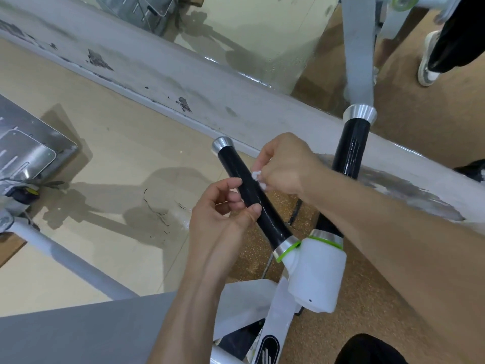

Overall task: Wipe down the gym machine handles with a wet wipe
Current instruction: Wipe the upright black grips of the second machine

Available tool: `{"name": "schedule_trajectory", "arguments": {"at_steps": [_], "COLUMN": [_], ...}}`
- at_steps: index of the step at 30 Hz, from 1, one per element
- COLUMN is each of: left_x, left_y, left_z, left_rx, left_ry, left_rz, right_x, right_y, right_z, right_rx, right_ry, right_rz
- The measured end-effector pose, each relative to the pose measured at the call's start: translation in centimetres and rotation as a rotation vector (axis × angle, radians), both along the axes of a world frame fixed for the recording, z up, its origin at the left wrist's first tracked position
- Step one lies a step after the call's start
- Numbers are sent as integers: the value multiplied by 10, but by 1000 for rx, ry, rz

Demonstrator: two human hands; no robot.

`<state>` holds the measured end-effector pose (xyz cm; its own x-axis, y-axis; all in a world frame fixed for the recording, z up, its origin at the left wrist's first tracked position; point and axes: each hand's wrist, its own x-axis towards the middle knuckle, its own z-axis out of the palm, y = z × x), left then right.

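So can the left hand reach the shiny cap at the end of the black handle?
Probably yes. The left hand sits beside the handle, and nothing blocks the way up to the cap.

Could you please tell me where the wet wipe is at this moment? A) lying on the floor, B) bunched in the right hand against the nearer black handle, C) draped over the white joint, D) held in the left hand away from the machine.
B: the white wet wipe is bunched in the right hand against the nearer black handle; the left hand holds none.
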<state>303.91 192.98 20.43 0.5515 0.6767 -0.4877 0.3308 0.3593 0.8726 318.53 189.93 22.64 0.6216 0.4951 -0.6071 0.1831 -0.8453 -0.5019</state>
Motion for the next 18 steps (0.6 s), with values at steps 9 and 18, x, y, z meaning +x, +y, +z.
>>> {"name": "schedule_trajectory", "arguments": {"at_steps": [9, 18], "left_x": [7, 13], "left_y": [5, 16], "left_z": [-8, -5], "left_rx": [-6, 89], "left_ry": [6, 39], "left_rz": [12, -49], "right_x": [0, 5], "right_y": [7, 18], "right_z": [-14, -25], "right_rx": [136, 22], "right_ry": [62, 86], "right_rz": [-287, -226]}}
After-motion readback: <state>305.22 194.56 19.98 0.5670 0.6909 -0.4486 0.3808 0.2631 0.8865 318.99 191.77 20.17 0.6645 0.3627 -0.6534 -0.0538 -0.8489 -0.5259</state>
